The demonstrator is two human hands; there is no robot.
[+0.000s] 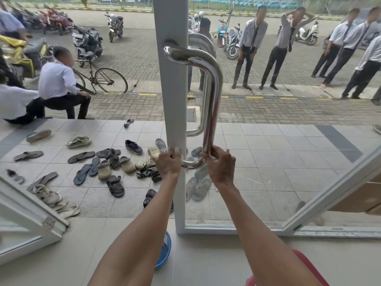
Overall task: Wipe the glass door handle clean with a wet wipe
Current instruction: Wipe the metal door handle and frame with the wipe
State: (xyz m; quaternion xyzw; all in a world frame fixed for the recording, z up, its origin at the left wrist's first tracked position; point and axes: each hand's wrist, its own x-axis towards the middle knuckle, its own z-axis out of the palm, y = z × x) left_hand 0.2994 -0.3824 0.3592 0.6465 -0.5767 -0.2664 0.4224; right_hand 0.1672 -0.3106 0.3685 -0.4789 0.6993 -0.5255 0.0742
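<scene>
Head view: both hands low on the door handle (214,89), at its bottom bend. L hand (168,163) has fingers curled on a small white wad, prob. the wet wipe (176,150), pressed where the lower stub meets the white door frame (175,100). R hand (221,168) wraps the upright bar just above the bend, fingers round the tube. No wipe visible under it.

Step in hand, my read: cleaning the bottom mount and elbow. To do it well:
- Use R hand as a brace so the door doesn't swing.
- Wrap the wipe fully round the tube w/ L hand, twist round the stub, then draw along the bend.
- Don't skip the back of the tube facing the glass (288,162).
- Upright bar and top bend likely not yet done. Chrome there shows reflections only, can't tell clean vs. smudged.
- The patch under R hand's grip needs a pass too.

Surface/room:
- Handle is polished steel tube, prob. slick when wet, so grip firm.
- Twin handle (203,44) sits on the far side of the glass.
- Pale floor inside. Blue basket (166,250) near door foot, red item (307,263) at lower right, can't ID.
- Outside: tiled porch w/ scattered sandals and shoes (126,164), brick paving, motorbikes (87,41), a bicycle (103,77), several people (58,79) standing or crouching.
</scene>
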